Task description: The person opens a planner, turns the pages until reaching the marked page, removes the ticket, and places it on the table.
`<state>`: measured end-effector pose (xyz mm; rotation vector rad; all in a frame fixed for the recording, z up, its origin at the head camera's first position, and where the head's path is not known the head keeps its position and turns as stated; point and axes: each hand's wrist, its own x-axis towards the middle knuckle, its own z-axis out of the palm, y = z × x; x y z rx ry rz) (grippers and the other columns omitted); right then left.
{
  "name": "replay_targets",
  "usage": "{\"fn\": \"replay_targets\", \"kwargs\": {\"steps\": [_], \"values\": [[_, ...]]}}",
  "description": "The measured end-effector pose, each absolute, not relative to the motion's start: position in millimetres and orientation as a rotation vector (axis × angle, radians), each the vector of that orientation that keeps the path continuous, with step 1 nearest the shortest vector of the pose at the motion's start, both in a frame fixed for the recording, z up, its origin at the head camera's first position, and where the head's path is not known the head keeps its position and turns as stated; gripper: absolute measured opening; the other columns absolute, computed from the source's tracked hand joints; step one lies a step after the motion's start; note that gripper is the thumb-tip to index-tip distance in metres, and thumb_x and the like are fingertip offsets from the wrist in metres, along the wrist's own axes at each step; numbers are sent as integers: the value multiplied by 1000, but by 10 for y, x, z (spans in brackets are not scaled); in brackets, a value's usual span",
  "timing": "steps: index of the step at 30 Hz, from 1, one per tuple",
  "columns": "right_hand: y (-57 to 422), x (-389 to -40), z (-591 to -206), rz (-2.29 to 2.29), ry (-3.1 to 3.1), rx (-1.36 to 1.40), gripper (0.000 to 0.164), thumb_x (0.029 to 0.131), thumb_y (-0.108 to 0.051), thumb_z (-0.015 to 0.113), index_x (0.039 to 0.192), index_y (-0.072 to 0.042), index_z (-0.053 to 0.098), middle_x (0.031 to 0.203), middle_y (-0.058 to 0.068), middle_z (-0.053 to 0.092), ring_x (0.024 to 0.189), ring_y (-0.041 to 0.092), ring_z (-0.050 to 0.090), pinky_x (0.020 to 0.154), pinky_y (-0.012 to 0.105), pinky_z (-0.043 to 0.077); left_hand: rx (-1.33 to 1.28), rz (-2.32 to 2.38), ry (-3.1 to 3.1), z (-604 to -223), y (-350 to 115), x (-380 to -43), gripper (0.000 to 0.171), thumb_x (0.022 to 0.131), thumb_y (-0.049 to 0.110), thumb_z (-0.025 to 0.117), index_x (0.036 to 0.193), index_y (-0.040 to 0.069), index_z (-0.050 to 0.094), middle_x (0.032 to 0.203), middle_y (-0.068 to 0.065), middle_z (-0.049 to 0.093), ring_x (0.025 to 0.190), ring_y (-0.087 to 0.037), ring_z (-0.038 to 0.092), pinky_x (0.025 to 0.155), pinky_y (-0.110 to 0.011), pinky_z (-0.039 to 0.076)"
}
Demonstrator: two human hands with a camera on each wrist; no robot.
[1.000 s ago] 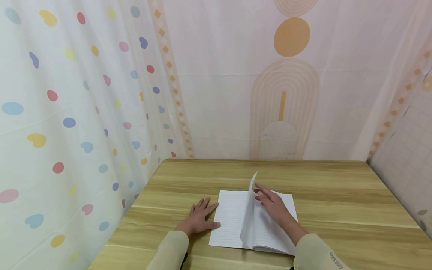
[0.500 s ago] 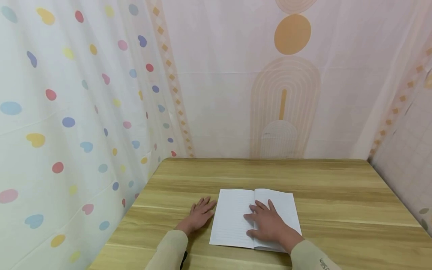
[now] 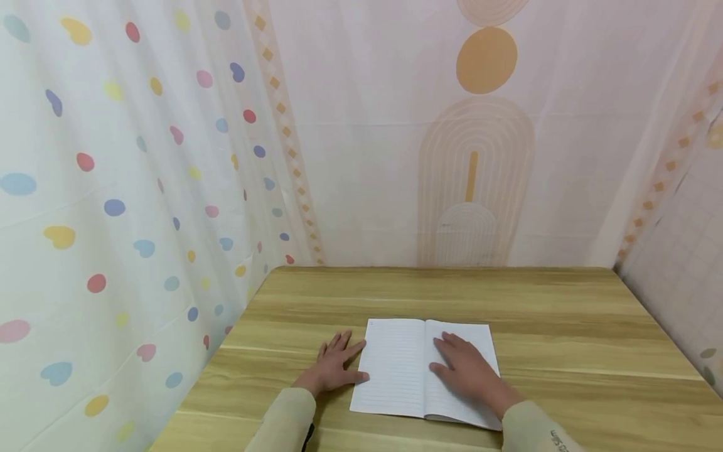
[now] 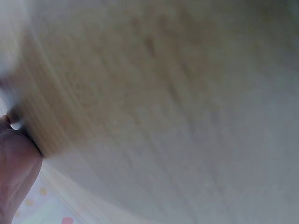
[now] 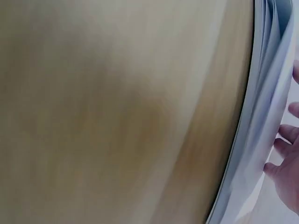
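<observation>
An open notebook [image 3: 390,370] with white lined pages lies flat on the wooden table. At its left edge rests my left hand [image 3: 334,368], fingers spread, thumb and index fingertips right at the page margin. My right hand [image 3: 467,370] lies on the right page, its fairly straight fingers pointing toward the top. In the right wrist view, loose sheet edges of the notebook [image 5: 254,135] fan slightly beside the fingers of my right hand [image 5: 287,161]. Only part of my left hand [image 4: 17,163] shows at the border of the left wrist view.
The wood-grain table [image 3: 570,339] extends around the notebook on all sides. Behind it hangs a pale curtain [image 3: 367,157] with arch prints, and on the left a curtain [image 3: 135,188] with coloured dots.
A sheet that stood upright a second ago now lies flat. My right hand pressed across the fold, then slid right onto the right page. My left thumb lifted off the edge and returned.
</observation>
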<state>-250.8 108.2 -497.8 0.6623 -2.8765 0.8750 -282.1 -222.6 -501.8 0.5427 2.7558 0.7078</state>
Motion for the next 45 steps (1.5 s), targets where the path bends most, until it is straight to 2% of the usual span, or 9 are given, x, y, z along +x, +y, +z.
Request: {"fn": "replay_targets", "kwargs": {"steps": [6, 11, 15, 25, 34, 45], "values": [[1398, -2621, -5006, 725, -2976, 442, 58, 98, -37, 59, 138, 6, 53, 146, 34, 40, 137, 51, 33, 108, 69, 23, 534, 715, 2758, -4986, -2218, -2796, 80, 89, 51, 68, 154, 15, 39, 163, -22, 10, 149, -44, 2, 115, -64, -2], [1645, -2711, -5053, 723, -3065, 288, 81, 94, -54, 59, 146, 6, 42, 150, 39, 26, 139, 57, 21, 107, 74, 13, 534, 716, 2751, -4980, -2213, -2793, 80, 89, 51, 68, 154, 16, 38, 163, -22, 9, 149, -44, 1, 115, -64, -2], [1719, -2733, -5060, 705, -3085, 261, 94, 90, -64, 58, 149, 7, 36, 151, 39, 23, 139, 58, 19, 107, 74, 12, 540, 709, 2753, -4978, -2210, -2793, 80, 89, 52, 68, 154, 16, 38, 163, -22, 9, 149, -44, 2, 115, -63, -2], [1707, -2715, -5015, 683, -3106, 242, 98, 91, -61, 60, 149, 12, 31, 151, 39, 23, 139, 57, 19, 108, 73, 12, 541, 708, 2753, -4979, -2204, -2802, 81, 89, 53, 68, 154, 16, 38, 163, -22, 9, 149, -45, 1, 115, -63, -3], [1688, -2693, -5010, 669, -3102, 244, 93, 93, -59, 58, 148, 12, 32, 151, 39, 23, 138, 57, 20, 108, 72, 14, 540, 716, 2747, -4988, -2212, -2803, 81, 89, 52, 68, 154, 16, 38, 163, -22, 8, 149, -44, 0, 115, -63, -3], [1693, -2698, -5028, 701, -3092, 244, 91, 93, -57, 58, 149, 10, 33, 153, 39, 21, 140, 57, 17, 108, 73, 10, 527, 710, 2739, -4952, -2194, -2793, 80, 89, 51, 69, 155, 16, 37, 163, -22, 8, 149, -44, 0, 115, -63, -3]]}}
